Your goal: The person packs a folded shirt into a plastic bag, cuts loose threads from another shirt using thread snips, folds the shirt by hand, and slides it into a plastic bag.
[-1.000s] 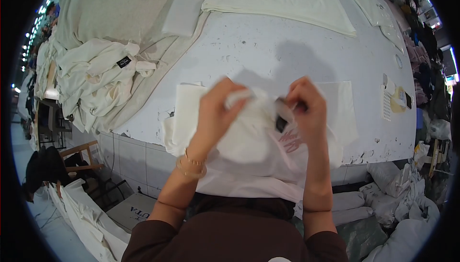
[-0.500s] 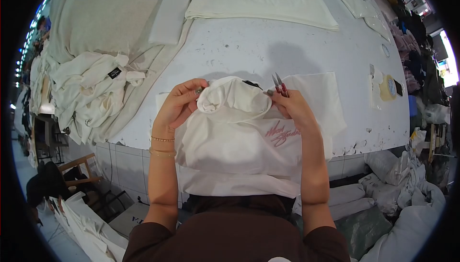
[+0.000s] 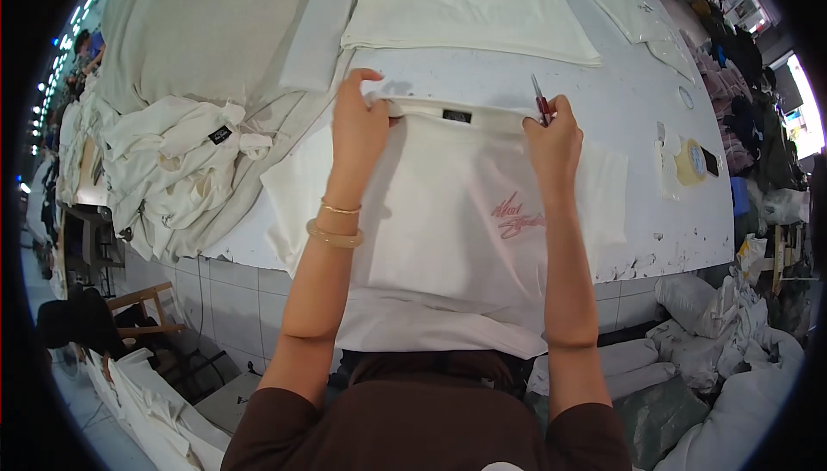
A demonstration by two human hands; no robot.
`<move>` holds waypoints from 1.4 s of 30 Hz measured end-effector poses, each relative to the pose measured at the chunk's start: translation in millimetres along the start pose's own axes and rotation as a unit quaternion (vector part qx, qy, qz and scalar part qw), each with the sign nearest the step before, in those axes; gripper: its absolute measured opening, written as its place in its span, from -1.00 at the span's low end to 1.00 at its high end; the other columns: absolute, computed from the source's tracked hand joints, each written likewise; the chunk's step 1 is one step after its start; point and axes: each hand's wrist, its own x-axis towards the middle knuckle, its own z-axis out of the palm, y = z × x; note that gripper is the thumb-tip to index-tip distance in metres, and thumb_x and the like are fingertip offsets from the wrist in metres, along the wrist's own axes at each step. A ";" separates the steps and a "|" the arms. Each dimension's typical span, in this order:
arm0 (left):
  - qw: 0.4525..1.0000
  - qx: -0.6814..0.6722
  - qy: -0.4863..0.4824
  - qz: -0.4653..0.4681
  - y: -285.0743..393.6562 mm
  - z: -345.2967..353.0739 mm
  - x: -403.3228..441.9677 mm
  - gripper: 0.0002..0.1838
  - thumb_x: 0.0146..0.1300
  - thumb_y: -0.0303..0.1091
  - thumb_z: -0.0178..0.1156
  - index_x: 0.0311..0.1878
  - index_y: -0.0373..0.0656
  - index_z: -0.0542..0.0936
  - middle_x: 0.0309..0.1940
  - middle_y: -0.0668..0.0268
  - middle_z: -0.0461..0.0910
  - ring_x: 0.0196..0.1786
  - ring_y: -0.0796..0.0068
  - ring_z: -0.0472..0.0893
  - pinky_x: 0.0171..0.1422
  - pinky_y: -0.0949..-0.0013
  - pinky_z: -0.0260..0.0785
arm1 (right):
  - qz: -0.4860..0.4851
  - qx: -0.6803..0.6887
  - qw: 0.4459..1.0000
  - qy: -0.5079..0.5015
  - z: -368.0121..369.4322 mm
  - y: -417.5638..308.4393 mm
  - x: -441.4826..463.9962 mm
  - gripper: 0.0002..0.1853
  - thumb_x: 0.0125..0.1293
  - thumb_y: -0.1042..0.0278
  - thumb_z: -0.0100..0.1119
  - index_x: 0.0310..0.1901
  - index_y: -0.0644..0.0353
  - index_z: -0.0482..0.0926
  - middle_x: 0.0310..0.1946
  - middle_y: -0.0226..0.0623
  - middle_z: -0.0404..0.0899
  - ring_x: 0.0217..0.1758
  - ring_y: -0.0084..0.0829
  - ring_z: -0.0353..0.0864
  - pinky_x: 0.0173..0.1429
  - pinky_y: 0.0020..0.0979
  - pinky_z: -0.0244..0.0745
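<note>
A white T-shirt (image 3: 439,204) with red script lettering on its chest lies in front of me, its lower edge hanging over the table's near side. My left hand (image 3: 360,126) pinches the left end of the neckline, its index finger raised. The right end of the neckline is pinched by my right hand (image 3: 554,139). Red-handled thread snips (image 3: 540,100) stick up from that same hand, blades pointing away from me. Between the hands the neckline is stretched straight, and a black neck label (image 3: 457,116) shows inside it.
Crumpled white garments (image 3: 164,178) and a large beige cloth (image 3: 215,23) cover the left of the white table (image 3: 663,247). Another white garment (image 3: 465,6) is spread at the back. A tape roll (image 3: 692,161) and a phone (image 3: 710,161) lie at the right. Filled bags (image 3: 689,299) stand below.
Both hands have moved away from me and apart, pulling the bunched neckline out straight. The shirt front now lies flatter, and the neck label faces up between the hands.
</note>
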 end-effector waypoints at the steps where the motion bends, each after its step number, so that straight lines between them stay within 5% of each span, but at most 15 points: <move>1: 1.000 -0.001 0.003 0.001 -5.8 -2.2 -1.9 -0.67 0.21 -0.53 0.13 0.07 -0.16 0.47 0.05 0.09 0.46 -0.19 0.26 0.60 0.01 0.26 0.50 | 0.070 0.119 0.983 -0.119 -14.3 1.4 6.3 -0.80 0.13 0.49 0.21 -0.22 0.29 0.45 -0.48 -0.26 0.58 -0.48 -0.45 0.54 -0.34 -0.36 0.41; 4: 0.976 0.128 0.064 0.165 -36.6 -41.0 -12.5 -0.43 0.24 -0.35 0.25 0.32 -0.13 0.37 0.31 0.07 0.32 0.23 0.26 0.42 0.26 0.21 0.34 | 0.043 0.207 0.969 -0.131 -35.6 68.4 21.0 -0.77 0.22 0.46 0.18 -0.09 0.30 0.55 -0.31 -0.31 0.65 -0.27 -0.55 0.57 -0.15 -0.44 0.45; 7: 0.975 0.211 0.058 0.018 -101.4 -130.4 -24.6 -0.47 0.19 -0.34 0.28 0.22 -0.22 0.42 0.00 0.07 0.55 -0.01 0.27 0.57 0.08 0.28 0.43 | 0.045 0.006 0.996 -0.072 -73.7 127.4 27.1 -0.74 0.26 0.55 0.07 -0.02 0.27 0.58 -0.14 -0.28 0.65 -0.08 -0.40 0.61 0.08 -0.45 0.43; 8: 0.967 0.238 0.040 -0.083 -114.6 -150.7 -35.0 -0.47 0.14 -0.33 0.31 0.18 -0.26 0.44 -0.13 0.06 0.62 -0.09 0.23 0.62 0.03 0.27 0.45 | 0.031 0.021 0.997 -0.072 -75.8 141.2 25.4 -0.70 0.25 0.58 0.06 0.02 0.25 0.56 -0.08 -0.28 0.63 -0.05 -0.39 0.60 0.11 -0.44 0.42; 11: 0.965 0.215 0.054 -0.141 -135.0 -166.5 -60.4 -0.54 0.13 -0.30 0.32 0.06 -0.32 0.48 -0.33 0.11 0.65 -0.25 0.23 0.65 -0.10 0.28 0.47 | -0.012 0.053 0.995 -0.087 -65.9 172.3 21.2 -0.59 0.22 0.65 0.07 0.12 0.17 0.50 0.07 -0.28 0.54 0.03 -0.37 0.57 0.17 -0.39 0.40; 14: 0.937 0.279 0.090 -0.188 -121.9 -151.9 -81.4 -0.57 0.08 -0.19 0.35 -0.11 -0.32 0.55 -0.29 0.08 0.67 -0.28 0.15 0.66 -0.15 0.22 0.47 | -0.103 -0.049 0.988 -0.107 -46.1 162.0 10.8 -0.67 0.25 0.55 0.13 0.07 0.14 0.50 0.00 -0.20 0.55 0.01 -0.19 0.57 0.14 -0.32 0.41; 15: 0.921 0.328 0.101 -0.185 -125.4 -148.1 -86.2 -0.59 0.06 -0.15 0.36 -0.18 -0.31 0.57 -0.28 0.07 0.68 -0.30 0.13 0.66 -0.17 0.19 0.47 | -0.059 -0.055 0.991 -0.110 -42.2 156.7 8.8 -0.74 0.27 0.51 0.14 0.00 0.16 0.50 -0.06 -0.17 0.58 -0.04 -0.15 0.58 0.08 -0.29 0.42; 19: 0.912 0.297 -0.001 -0.282 -108.0 -145.8 -80.4 -0.68 0.10 -0.18 0.33 -0.29 -0.28 0.60 -0.25 0.03 0.65 -0.26 0.11 0.64 -0.16 0.22 0.43 | -0.050 -0.138 0.988 -0.040 -39.3 178.4 17.8 -0.88 0.33 0.35 0.10 -0.18 0.17 0.47 -0.31 -0.10 0.63 -0.24 -0.04 0.62 -0.17 -0.19 0.44; 22: 0.982 0.105 0.156 0.000 -127.3 -125.3 -73.6 -0.81 0.26 -0.39 0.18 -0.29 -0.34 0.45 -0.47 0.19 0.51 -0.46 0.32 0.48 -0.23 0.34 0.39 | -0.005 -0.177 0.981 0.080 -56.2 207.3 44.5 -0.87 0.33 0.33 0.07 -0.16 0.16 0.48 -0.28 -0.13 0.64 -0.20 -0.03 0.62 -0.16 -0.13 0.44; 24: 0.985 -0.063 0.143 -0.072 -114.2 -106.9 -66.1 -0.82 0.27 -0.41 0.16 -0.24 -0.31 0.40 -0.43 0.23 0.52 -0.45 0.41 0.48 -0.24 0.36 0.39 | 0.019 -0.209 0.972 0.104 -58.6 209.4 51.3 -0.86 0.33 0.33 0.06 -0.16 0.16 0.48 -0.26 -0.14 0.64 -0.19 -0.03 0.61 -0.15 -0.12 0.44; 30: 0.988 0.060 0.058 -0.130 -85.9 -88.1 -65.7 -0.66 0.07 -0.31 0.34 -0.21 -0.26 0.42 -0.39 0.23 0.56 -0.42 0.41 0.53 -0.22 0.38 0.41 | 0.053 -0.336 0.934 0.112 -59.3 236.6 48.6 -0.82 0.37 0.29 0.01 -0.05 0.10 0.38 -0.07 -0.21 0.52 -0.08 -0.01 0.57 -0.12 -0.03 0.46; 32: 0.961 0.252 0.023 -0.115 -87.1 -86.3 -68.9 -0.71 0.03 -0.31 0.30 -0.30 -0.30 0.47 -0.45 0.17 0.56 -0.44 0.32 0.53 -0.23 0.35 0.41 | 0.054 -0.328 0.936 0.113 -57.7 233.9 47.8 -0.82 0.37 0.29 0.01 -0.05 0.10 0.39 -0.08 -0.21 0.53 -0.08 -0.02 0.57 -0.12 -0.03 0.45; 36: 0.946 0.245 -0.074 -0.197 -78.1 -85.6 -68.9 -0.76 0.05 -0.33 0.24 -0.38 -0.36 0.50 -0.57 0.22 0.51 -0.50 0.49 0.49 -0.36 0.40 0.35 | 0.064 -0.332 0.934 0.112 -57.9 230.9 48.4 -0.82 0.37 0.29 0.01 -0.05 0.11 0.39 -0.09 -0.20 0.53 -0.08 -0.02 0.57 -0.12 -0.03 0.45; 39: 0.973 0.178 0.077 -0.122 -83.8 -99.7 -81.9 -0.76 0.07 -0.36 0.19 -0.48 -0.38 0.45 -0.65 0.23 0.45 -0.56 0.53 0.43 -0.41 0.41 0.29 | 0.054 -0.333 0.935 0.112 -57.9 235.4 48.5 -0.81 0.37 0.30 0.00 -0.05 0.12 0.39 -0.10 -0.19 0.53 -0.08 -0.01 0.57 -0.12 -0.04 0.45; 42: 0.967 0.035 0.133 -0.213 -94.5 -110.1 -105.3 -0.86 0.08 -0.43 0.11 -0.31 -0.27 0.45 -0.43 0.27 0.59 -0.46 0.61 0.43 -0.36 0.47 0.32 | 0.040 -0.319 0.941 0.104 -59.3 234.0 48.8 -0.81 0.37 0.31 0.00 -0.04 0.11 0.40 -0.10 -0.18 0.54 -0.08 -0.01 0.57 -0.11 -0.04 0.45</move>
